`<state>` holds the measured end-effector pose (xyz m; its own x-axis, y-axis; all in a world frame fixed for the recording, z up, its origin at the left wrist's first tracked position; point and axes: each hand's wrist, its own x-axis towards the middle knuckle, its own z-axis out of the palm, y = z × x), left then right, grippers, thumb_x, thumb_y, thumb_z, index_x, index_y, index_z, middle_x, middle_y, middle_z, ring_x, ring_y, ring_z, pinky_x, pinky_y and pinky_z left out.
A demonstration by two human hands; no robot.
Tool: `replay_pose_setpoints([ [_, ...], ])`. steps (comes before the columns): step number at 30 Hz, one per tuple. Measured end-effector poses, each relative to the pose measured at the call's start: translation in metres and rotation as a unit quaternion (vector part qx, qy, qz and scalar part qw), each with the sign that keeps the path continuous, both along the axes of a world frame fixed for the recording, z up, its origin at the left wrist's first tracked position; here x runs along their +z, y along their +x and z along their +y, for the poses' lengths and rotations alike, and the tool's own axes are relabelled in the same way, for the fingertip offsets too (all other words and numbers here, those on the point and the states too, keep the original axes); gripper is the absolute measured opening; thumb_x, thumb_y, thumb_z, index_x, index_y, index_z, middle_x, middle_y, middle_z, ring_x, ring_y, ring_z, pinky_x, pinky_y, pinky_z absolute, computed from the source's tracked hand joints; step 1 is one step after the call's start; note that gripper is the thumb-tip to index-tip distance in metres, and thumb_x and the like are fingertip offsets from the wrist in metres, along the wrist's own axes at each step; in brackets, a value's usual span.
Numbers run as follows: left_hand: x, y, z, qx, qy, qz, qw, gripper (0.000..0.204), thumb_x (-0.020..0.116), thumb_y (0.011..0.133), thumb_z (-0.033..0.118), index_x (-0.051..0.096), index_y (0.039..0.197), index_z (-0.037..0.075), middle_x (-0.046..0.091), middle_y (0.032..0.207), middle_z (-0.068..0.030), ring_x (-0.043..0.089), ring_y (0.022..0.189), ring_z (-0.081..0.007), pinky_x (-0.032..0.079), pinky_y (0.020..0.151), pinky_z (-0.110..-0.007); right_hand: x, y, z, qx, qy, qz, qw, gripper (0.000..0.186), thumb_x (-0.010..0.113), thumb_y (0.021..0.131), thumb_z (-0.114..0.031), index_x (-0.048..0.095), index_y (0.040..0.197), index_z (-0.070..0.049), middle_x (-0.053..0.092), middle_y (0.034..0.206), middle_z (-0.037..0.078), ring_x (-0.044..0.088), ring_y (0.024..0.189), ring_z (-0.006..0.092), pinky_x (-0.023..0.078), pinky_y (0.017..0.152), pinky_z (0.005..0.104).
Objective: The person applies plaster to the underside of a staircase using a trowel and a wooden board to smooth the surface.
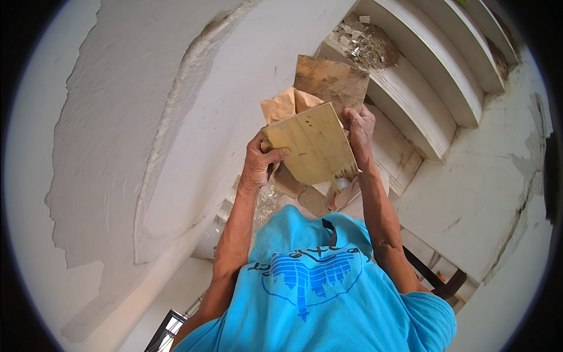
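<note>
My left hand grips the left edge of a yellowish flat wooden board, its thumb on top. The board has a splintered lower right corner and is held up in front of my chest. Behind it is a crumpled sheet of brown paper, partly hidden by the board. Farther up, a darker, stained brown board sticks out at a tilt. My right hand has its fingers closed at the lower right corner of that darker board. How far the two boards overlap is hidden.
Concrete stairs rise at the upper right, with a heap of rubble on one step. A wall with a rough grey plaster patch fills the left. Another wall, cracked, stands at right. Debris lies on the floor below the boards.
</note>
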<state>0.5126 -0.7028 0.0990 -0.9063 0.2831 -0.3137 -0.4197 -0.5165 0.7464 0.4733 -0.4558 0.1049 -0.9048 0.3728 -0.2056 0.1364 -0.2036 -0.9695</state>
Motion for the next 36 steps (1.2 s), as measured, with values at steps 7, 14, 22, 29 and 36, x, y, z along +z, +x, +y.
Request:
replay_pose_setpoints([
  [7, -0.003, 0.009, -0.009, 0.064, -0.011, 0.003, 0.998, 0.034, 0.074, 0.079, -0.004, 0.061, 0.11, 0.002, 0.063, 0.08, -0.0008, 0.05, 0.053, -0.0036, 0.039, 0.042, -0.018, -0.025, -0.014, 0.053, -0.133, 0.057, 0.066, 0.987, 0.02, 0.056, 0.086, -0.003, 0.066, 0.102, 0.001, 0.066, 0.09, 0.001, 0.056, 0.08, 0.0104, 0.046, 0.074, 0.025],
  [14, -0.011, 0.011, -0.034, 0.068, -0.145, 0.041, 0.986, 0.027, 0.075, 0.079, -0.001, 0.062, 0.102, 0.002, 0.063, 0.076, -0.0009, 0.045, 0.046, -0.0021, 0.035, 0.039, -0.018, -0.038, -0.02, 0.102, -0.203, -0.155, 0.013, 0.967, 0.027, 0.053, 0.093, -0.01, 0.06, 0.117, -0.001, 0.067, 0.105, 0.008, 0.064, 0.091, 0.022, 0.051, 0.088, 0.0387],
  [22, -0.012, 0.006, -0.022, 0.004, -0.325, 0.101, 0.94, 0.026, 0.072, 0.079, 0.002, 0.063, 0.103, -0.003, 0.067, 0.086, -0.0043, 0.059, 0.079, -0.0077, 0.05, 0.074, -0.024, -0.068, -0.002, 0.082, 0.214, -0.678, 0.058, 0.701, 0.075, 0.046, 0.095, -0.056, 0.04, 0.138, 0.005, 0.053, 0.089, 0.012, 0.05, 0.071, 0.0208, 0.044, 0.065, 0.0357],
  [29, -0.01, 0.002, -0.008, -0.04, -0.333, 0.111, 0.935, 0.026, 0.071, 0.078, 0.006, 0.063, 0.102, -0.003, 0.066, 0.086, -0.0037, 0.058, 0.077, -0.0084, 0.05, 0.072, -0.026, -0.068, 0.014, 0.044, 0.173, -0.692, 0.057, 0.699, 0.093, 0.042, 0.092, -0.065, 0.021, 0.148, 0.007, 0.044, 0.103, 0.021, 0.041, 0.078, 0.0222, 0.038, 0.065, 0.0332],
  [36, -0.022, 0.009, -0.022, -0.041, -0.339, 0.097, 0.935, 0.027, 0.071, 0.078, 0.005, 0.063, 0.102, -0.003, 0.067, 0.087, -0.0049, 0.059, 0.077, -0.0093, 0.05, 0.073, -0.027, -0.067, 0.027, 0.037, 0.148, -0.701, 0.033, 0.697, 0.092, 0.042, 0.092, -0.066, 0.025, 0.144, 0.009, 0.045, 0.101, 0.021, 0.041, 0.076, 0.0222, 0.038, 0.064, 0.0331],
])
